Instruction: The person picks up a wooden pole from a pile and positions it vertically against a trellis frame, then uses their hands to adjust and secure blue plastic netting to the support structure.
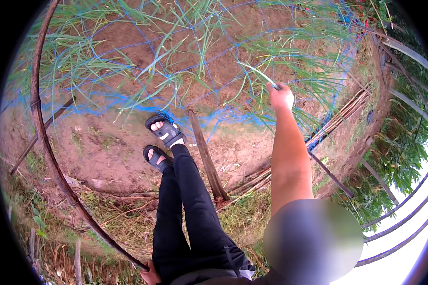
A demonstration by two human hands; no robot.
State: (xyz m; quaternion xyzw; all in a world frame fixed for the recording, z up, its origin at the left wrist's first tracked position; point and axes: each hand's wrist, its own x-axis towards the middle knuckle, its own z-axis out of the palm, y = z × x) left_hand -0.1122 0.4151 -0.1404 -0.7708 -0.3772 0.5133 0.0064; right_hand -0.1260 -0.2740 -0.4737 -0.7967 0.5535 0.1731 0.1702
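My right arm reaches out over the planted bed. My right hand (282, 98) is closed round the dark near end of a slim, pale, slightly curved strip (254, 71). It looks like a blade, but I cannot tell it from a leaf for certain. Its tip points up and left among long green onion-like leaves (202, 40) and a blue string net (216, 89). At the lower edge, my left hand (150, 274) is closed on the lower end of a long bent wooden pole (59, 166), which arcs up the left side.
A wooden stake (205, 156) leans beside my sandalled feet (161, 133). Bundled thin sticks (340, 116) lie along the right edge of the bed. Bunched blue netting (111, 102) borders the plants. Dry grass (238, 218) lies nearer me; leafy plants and curved poles stand at right.
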